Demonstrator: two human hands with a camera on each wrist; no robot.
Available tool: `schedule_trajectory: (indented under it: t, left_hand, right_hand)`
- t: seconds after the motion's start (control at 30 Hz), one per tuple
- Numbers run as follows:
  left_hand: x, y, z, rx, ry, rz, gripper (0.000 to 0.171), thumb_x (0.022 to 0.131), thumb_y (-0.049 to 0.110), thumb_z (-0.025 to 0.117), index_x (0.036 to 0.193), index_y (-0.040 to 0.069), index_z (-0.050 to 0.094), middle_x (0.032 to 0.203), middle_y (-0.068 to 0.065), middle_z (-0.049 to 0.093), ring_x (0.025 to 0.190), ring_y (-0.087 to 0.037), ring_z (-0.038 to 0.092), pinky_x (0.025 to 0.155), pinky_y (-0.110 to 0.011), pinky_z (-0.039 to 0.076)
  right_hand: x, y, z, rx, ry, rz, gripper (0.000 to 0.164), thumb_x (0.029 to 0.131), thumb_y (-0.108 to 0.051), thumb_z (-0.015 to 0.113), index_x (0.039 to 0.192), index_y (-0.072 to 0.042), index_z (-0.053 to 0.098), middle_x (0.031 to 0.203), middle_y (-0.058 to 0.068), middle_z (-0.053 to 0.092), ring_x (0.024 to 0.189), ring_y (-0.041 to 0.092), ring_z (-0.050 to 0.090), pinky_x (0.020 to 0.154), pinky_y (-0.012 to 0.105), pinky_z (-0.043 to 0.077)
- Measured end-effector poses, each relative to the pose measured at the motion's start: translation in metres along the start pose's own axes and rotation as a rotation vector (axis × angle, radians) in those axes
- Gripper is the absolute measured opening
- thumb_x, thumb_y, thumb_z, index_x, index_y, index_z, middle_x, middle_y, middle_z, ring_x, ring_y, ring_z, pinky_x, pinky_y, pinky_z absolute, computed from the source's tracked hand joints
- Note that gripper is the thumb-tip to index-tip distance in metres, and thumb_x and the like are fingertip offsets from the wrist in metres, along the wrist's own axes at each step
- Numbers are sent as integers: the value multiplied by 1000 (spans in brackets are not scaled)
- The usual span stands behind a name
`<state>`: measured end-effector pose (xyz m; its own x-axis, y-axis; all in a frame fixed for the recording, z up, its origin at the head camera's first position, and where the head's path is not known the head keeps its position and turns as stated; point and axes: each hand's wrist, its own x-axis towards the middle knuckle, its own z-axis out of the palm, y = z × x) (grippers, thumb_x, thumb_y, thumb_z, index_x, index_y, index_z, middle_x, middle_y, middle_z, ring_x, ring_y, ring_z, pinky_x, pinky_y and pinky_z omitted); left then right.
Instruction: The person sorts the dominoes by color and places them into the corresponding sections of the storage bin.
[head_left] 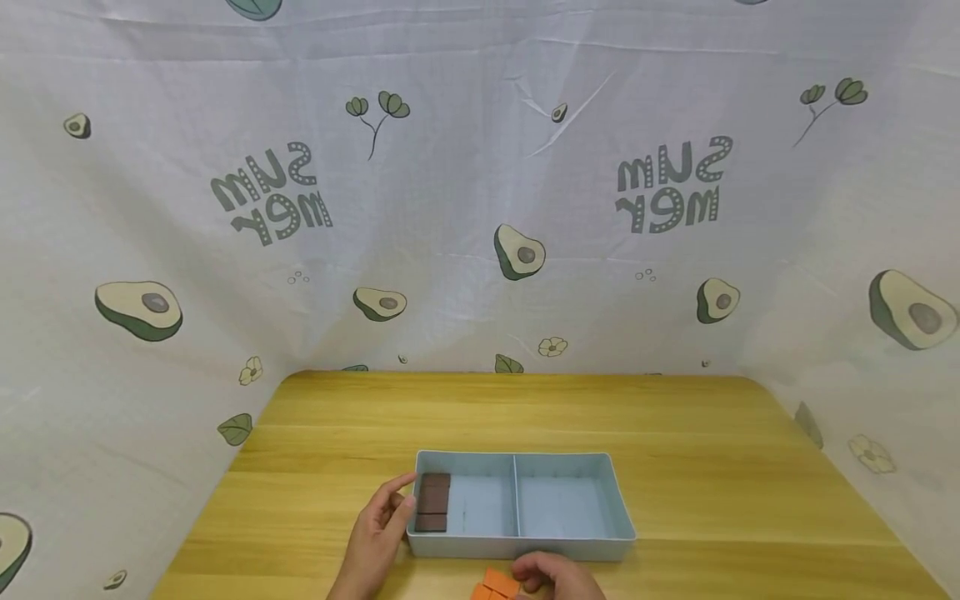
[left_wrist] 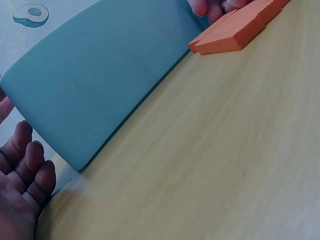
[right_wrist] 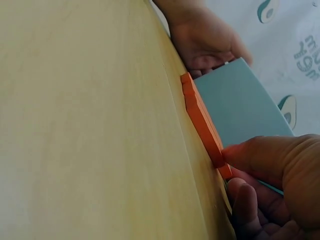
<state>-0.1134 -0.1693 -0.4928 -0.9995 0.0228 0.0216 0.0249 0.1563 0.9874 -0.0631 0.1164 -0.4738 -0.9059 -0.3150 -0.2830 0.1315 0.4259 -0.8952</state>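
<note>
A pale blue two-compartment box [head_left: 522, 547] stands on the wooden table. In the head view, flat brown blocks [head_left: 432, 495] lie along the left wall inside its left compartment. My left hand [head_left: 380, 531] rests at the box's left end, thumb and index finger against the wall, other fingers [left_wrist: 36, 165] loosely bent. Several flat orange blocks [head_left: 499, 583] lie together on the table in front of the box. With thumb [right_wrist: 245, 153] and fingertips, my right hand [head_left: 561, 577] pinches the end orange block [right_wrist: 224, 171] of this group.
A divider [head_left: 516, 497] splits the box; its right compartment [head_left: 567, 497] shows a bare floor. Wooden tabletop [head_left: 705, 467] extends around the box. White cloth [head_left: 450, 192] printed with avocados hangs behind and along both sides.
</note>
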Motion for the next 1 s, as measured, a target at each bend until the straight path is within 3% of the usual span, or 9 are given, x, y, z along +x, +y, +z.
schedule_trajectory:
  t: [0.2,0.57,0.83,1.0]
  left_hand:
    - [0,-1,0,-1,0,11,35,104,26,61,137,17,62,85,0,52,66,-5,46,63,-23,44]
    - [-1,-3,0,8,-4,17,36,104,26,60,138,15,61,86,0,52,67,-5,46,63,-23,43]
    - [-1,-2,0,-9,3,22,35,104,25,60,137,14,61,85,0,53,68,-5,47,65,-23,44]
    - [-1,-3,0,-16,12,47,35,104,24,61,136,12,62,83,0,52,67,-4,47,64,-24,44]
  right_hand:
    - [0,-1,4,-61,54,-41,25,86,-16,82,105,-3,73,97,4,73,78,1,57,67,18,46]
    - [-2,-2,5,-69,56,5,21,90,-15,77,107,-3,72,93,1,70,77,10,60,64,21,48]
    - [-5,1,3,-61,58,-42,42,80,-24,88,110,1,71,89,-1,71,75,4,60,63,22,49]
    - [-4,0,5,-112,82,-65,39,81,-24,87,108,0,72,89,0,71,73,-2,57,63,21,48]
